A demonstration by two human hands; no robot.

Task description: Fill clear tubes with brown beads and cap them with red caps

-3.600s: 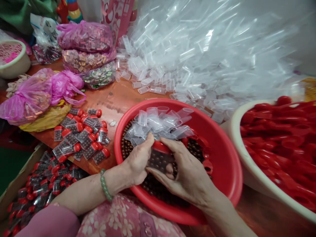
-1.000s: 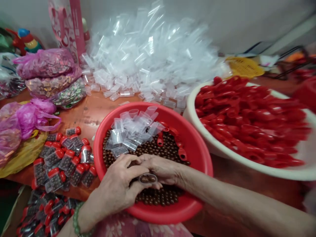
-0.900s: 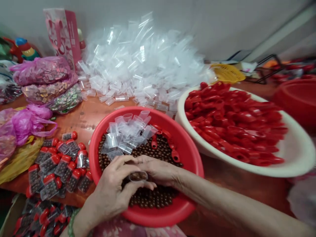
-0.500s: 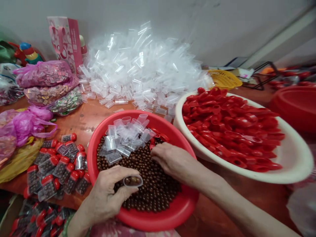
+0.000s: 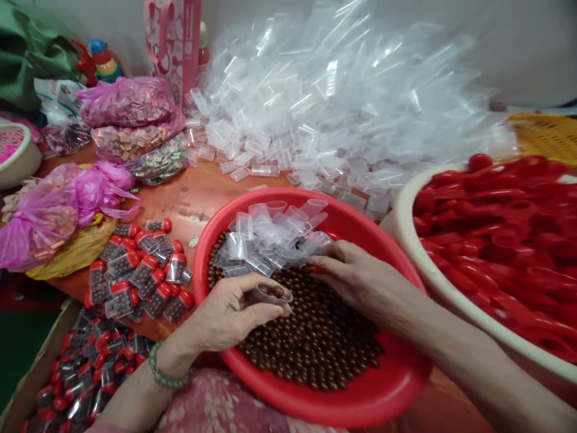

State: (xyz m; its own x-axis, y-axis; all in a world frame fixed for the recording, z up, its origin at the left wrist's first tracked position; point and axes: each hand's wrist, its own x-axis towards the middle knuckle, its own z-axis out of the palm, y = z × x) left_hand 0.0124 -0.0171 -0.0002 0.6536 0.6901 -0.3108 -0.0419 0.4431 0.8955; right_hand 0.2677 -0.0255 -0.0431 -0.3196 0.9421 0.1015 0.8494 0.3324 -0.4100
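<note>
My left hand (image 5: 229, 313) grips a small clear plastic container (image 5: 285, 294), tilted with its oval mouth facing right and brown balls inside. Below it, a red basin (image 5: 396, 373) holds a wide layer of glossy brown balls (image 5: 311, 355). Several clear containers (image 5: 265, 237) lie heaped at the far side of that layer. My right hand (image 5: 369, 276) is low over the balls, beside this heap, its fingers closed on a red cap (image 5: 317, 270) that shows only in part.
At right, a white basin (image 5: 406, 210) is piled with red plastic pieces (image 5: 505, 240). A large heap of clear containers (image 5: 324, 102) spreads at the back. Filled red-capped containers (image 5: 144, 270) lie at left, more (image 5: 90, 367) in a box below. Pink bags (image 5: 130, 102) stand behind.
The view has shifted, so most things appear farther right or left-hand bags come into sight. My right hand has drawn back slightly from the red pieces with a red cap at its fingertips.
</note>
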